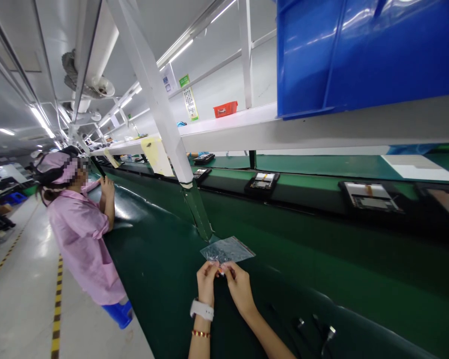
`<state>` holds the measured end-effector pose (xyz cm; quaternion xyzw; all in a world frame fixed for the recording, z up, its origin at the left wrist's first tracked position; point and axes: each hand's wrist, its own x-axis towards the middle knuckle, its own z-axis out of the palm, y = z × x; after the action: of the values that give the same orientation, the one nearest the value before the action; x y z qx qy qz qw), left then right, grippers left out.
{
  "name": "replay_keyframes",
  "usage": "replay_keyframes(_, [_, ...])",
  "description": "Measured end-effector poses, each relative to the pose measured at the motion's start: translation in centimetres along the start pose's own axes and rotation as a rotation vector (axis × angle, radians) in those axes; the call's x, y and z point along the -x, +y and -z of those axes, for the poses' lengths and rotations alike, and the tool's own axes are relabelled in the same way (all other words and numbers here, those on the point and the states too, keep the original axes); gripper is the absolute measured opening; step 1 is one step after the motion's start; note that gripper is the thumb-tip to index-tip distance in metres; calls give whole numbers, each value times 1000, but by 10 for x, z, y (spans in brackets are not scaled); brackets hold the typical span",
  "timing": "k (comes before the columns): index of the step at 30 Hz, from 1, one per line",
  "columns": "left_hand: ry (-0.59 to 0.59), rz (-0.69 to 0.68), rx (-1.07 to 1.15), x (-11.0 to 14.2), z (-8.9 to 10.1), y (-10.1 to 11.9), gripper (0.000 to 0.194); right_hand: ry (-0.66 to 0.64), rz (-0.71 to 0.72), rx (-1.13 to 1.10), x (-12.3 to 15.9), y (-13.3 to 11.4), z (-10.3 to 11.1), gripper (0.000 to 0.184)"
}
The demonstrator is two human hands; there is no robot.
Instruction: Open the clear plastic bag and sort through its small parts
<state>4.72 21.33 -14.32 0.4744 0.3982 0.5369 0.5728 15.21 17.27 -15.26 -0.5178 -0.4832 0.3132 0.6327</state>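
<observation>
My left hand [207, 280], with a white watch on its wrist, and my right hand [238, 285] meet low in the middle of the view over the green bench mat [164, 259]. Both pinch the near edge of a small clear plastic bag [227, 249] that holds tiny dark parts. The bag stretches away from my fingertips and lies close over the mat. Something small and orange shows between my fingers, too small to name.
A conveyor belt [303, 192] carries several black trays with devices [262, 182]. A white post [160, 109] slants down just behind the bag. A blue bin [366, 50] sits on the shelf above. A person in a pink coat [80, 234] stands at the left. Small tools [327, 333] lie at lower right.
</observation>
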Motion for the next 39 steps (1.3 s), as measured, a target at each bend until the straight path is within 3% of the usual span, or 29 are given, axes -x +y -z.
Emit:
replay_keyframes(8, [78, -9, 58, -1, 1, 3, 38, 37, -20, -25, 1, -7, 1, 43])
replay_keyframes(16, [187, 35, 214, 0, -3, 12, 47, -4, 27, 5, 1, -15, -1, 28])
replay_keyframes(24, [156, 49, 242, 1, -8, 12, 43, 8, 107, 233, 4, -3, -5, 16])
replay_keyframes(33, [132, 64, 225, 1, -5, 8, 42, 7, 208, 393, 8, -4, -4, 31])
replay_keyframes(39, [109, 77, 200, 0, -5, 5, 41, 2, 231, 414, 8, 0, -5, 30])
